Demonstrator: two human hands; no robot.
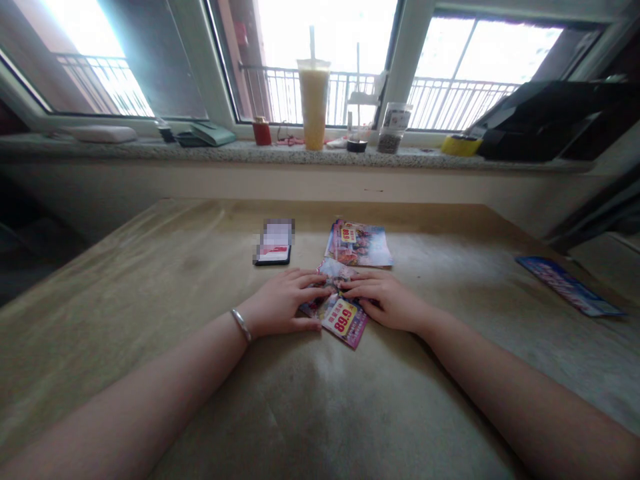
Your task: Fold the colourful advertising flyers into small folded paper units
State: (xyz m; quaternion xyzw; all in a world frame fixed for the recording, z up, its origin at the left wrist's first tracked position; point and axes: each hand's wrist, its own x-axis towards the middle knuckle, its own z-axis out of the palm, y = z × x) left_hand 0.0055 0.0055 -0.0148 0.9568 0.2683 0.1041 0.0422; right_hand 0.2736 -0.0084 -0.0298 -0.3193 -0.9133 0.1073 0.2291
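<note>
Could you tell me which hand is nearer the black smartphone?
Left. The left hand lies in front of the black smartphone; the right hand rests farther right, on the colourful paper leaflet.

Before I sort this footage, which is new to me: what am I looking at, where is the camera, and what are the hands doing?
There is no machine: a person wears one camera on the head, looking forward and down, so the two arms are that person's own. The left hand, with a bracelet at its wrist, and the right hand both lie flat on a colourful leaflet on the table. Behind it lie a second leaflet and a phone. A blue leaflet lies far right. A tall drink stands on the windowsill.
</note>
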